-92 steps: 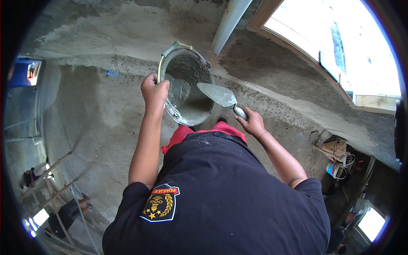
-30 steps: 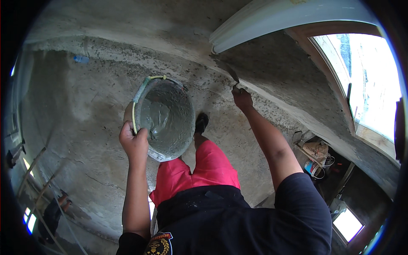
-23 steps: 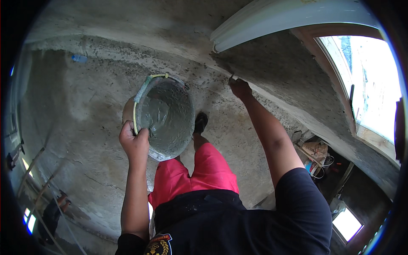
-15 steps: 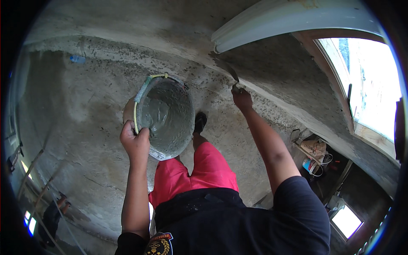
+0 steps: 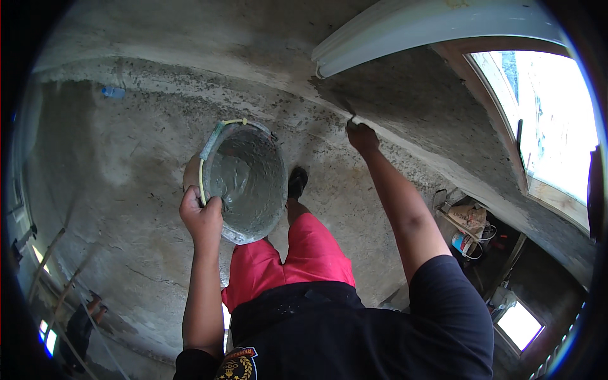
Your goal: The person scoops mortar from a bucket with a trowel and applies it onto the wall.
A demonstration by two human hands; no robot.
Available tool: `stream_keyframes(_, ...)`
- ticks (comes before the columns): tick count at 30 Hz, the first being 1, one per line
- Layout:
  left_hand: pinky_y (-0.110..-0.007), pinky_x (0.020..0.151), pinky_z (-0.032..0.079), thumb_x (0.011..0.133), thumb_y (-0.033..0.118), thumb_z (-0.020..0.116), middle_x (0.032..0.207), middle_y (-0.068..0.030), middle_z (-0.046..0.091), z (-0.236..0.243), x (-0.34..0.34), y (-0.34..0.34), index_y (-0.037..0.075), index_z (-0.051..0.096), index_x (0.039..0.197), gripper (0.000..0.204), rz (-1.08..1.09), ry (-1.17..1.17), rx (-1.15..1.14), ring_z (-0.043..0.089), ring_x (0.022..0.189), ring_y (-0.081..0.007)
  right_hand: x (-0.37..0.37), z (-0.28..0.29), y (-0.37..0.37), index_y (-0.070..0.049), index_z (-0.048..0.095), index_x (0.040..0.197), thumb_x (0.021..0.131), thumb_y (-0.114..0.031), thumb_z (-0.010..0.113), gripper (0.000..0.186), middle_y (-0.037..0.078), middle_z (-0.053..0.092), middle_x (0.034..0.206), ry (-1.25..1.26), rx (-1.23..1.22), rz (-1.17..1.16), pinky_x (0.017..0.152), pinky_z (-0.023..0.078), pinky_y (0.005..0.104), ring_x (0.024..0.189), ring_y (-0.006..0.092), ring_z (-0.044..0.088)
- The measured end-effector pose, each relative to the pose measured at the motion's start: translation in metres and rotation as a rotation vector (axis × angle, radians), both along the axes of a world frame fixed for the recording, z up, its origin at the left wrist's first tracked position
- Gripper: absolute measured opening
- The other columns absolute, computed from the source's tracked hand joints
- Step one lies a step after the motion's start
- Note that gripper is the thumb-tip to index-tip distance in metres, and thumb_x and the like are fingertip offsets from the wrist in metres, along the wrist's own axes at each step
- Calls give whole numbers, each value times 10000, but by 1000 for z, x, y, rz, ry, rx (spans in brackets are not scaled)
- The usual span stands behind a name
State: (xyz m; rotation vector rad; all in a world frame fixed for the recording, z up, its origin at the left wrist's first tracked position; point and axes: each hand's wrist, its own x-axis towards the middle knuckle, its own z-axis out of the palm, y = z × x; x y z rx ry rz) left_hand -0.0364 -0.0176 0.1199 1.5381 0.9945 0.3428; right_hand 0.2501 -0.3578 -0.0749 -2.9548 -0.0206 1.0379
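At centre left, the left hand, fingers closed, grips the edge of a bucket with wet mortar left inside, while at upper centre the right hand has its fingers wrapped round a trowel beside a seemingly part-coated wall.

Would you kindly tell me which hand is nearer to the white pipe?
Right. The right hand is below the end of the white pipe in the picture; the left hand is farther off, holding the bucket.
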Motion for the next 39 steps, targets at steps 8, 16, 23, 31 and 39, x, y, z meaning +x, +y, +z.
stream_keyframes(8, -249, 609, 390, 757, -71, 564, 739, 25, 512, -1, 1, 0, 29, 505, 766, 117, -42, 41, 24, 444, 671, -54, 21, -17, 19, -232, 647, 1237, 1024, -476, 486, 362, 170, 639, 1292, -68, 42, 31, 989, 542, 513, 1159, 396, 655)
stream_keyframes(16, -271, 583, 384, 744, -62, 573, 697, 27, 485, 6, 6, -1, 24, 479, 743, 127, -39, 5, 79, 413, 647, -67, 7, -52, -13, -43, 633, 1357, 993, -603, 443, 695, 244, 652, 1339, -89, 96, -16, 1083, 481, 494, 1291, 395, 603)
stream_keyframes(23, -281, 569, 373, 734, -58, 589, 682, 26, 483, 9, 7, 0, 22, 486, 732, 131, -54, 32, 77, 408, 637, -68, 39, -48, -8, -52, 680, 1181, 969, -563, 558, 567, 215, 732, 1100, -277, 163, 250, 942, 550, 505, 1081, 396, 693)
stream_keyframes(31, -291, 565, 379, 736, -29, 602, 649, 22, 498, 41, 19, 4, 22, 515, 717, 102, -73, 15, 97, 426, 620, -71, -44, 48, -55, -12, 675, 1282, 950, -560, 558, 652, 280, 679, 1256, -191, 237, -160, 1021, 505, 494, 1231, 433, 624)
stream_keyframes(39, -310, 527, 364, 705, 0, 620, 614, 1, 472, 101, 24, 24, 28, 504, 700, 119, -217, -8, 153, 427, 578, -86, -176, 205, -76, 9, 612, 1242, 874, -213, 755, 453, 209, 725, 966, -124, 752, -22, 869, 554, 411, 948, 328, 720)
